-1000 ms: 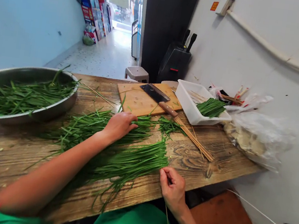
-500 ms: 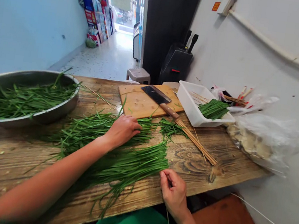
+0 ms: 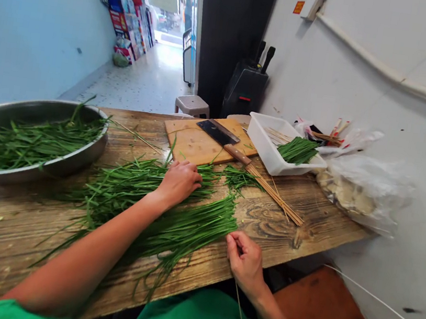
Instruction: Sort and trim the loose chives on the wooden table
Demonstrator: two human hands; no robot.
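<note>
My left hand point(image 3: 180, 182) rests on the upper pile of garlic chives point(image 3: 126, 185), its fingers curled down among the stalks. Its fingertips are partly hidden. My right hand point(image 3: 246, 262) pinches a thin bamboo skewer point(image 3: 237, 301), whose long end slants down past the table edge towards my green shirt. The pinching fingertips are at the cut ends of a neat row of garlic chives point(image 3: 191, 225) lying side by side on the wooden table. A few loose, bent leaves trail from this row's near side.
A large metal basin point(image 3: 98, 146) of chives stands left. A cleaver point(image 3: 220, 134) lies on the cutting board point(image 3: 179, 141), near a bundle of skewers point(image 3: 277, 197). A white plastic tub point(image 3: 264, 148) holds a chive bunch and skewers, beside a clear bag point(image 3: 354, 192).
The whole view has shifted slightly. Both hands stay nearly in place on the chives, the left curled on the pile and the right pinching the skewer.
</note>
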